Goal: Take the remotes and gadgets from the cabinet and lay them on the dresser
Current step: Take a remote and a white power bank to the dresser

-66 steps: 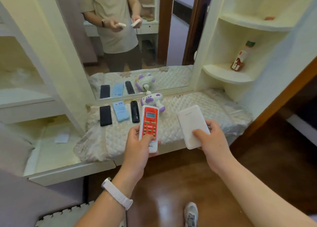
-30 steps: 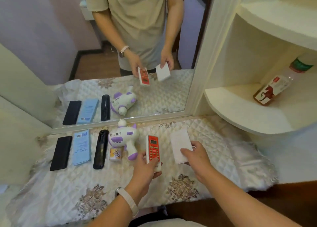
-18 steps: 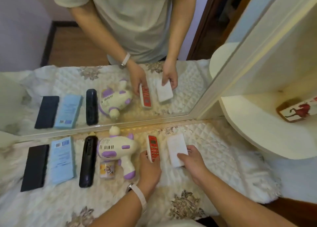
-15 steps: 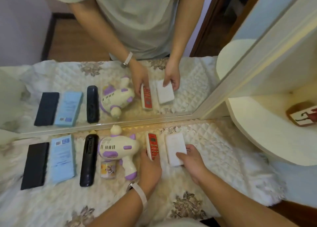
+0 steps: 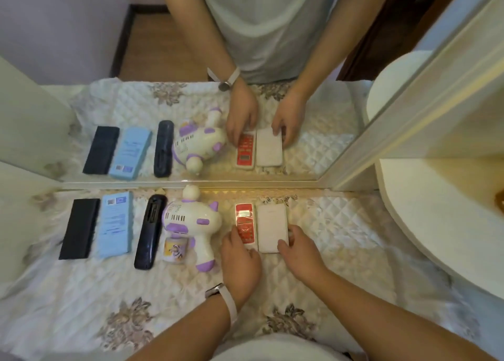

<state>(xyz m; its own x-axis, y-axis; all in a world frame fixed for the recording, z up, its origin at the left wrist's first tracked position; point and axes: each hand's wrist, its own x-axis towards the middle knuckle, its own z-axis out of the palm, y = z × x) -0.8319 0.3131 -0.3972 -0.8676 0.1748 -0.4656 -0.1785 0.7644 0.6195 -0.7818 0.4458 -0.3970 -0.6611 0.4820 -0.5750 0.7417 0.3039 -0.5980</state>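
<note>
A red remote (image 5: 245, 223) and a white flat gadget (image 5: 272, 225) lie side by side on the quilted cloth of the dresser (image 5: 341, 240), close to the mirror. My left hand (image 5: 240, 257) still pinches the near end of the red remote. Beside it, my right hand (image 5: 301, 253) grips the near right corner of the white gadget. To their left lie a white and purple toy gun (image 5: 191, 222), a small can (image 5: 176, 251), a black remote (image 5: 150, 231), a blue box (image 5: 116, 227) and a flat black remote (image 5: 79, 228).
The mirror (image 5: 313, 147) stands along the back of the dresser and repeats the whole row. A rounded cream shelf (image 5: 436, 224) juts over the dresser's right end. Bare quilted cloth stretches in front of the row and to the right of the white gadget.
Both hands have gone forward and down. The red remote and the white gadget, held in the air before, now rest flat on the cloth to the right of the toy gun.
</note>
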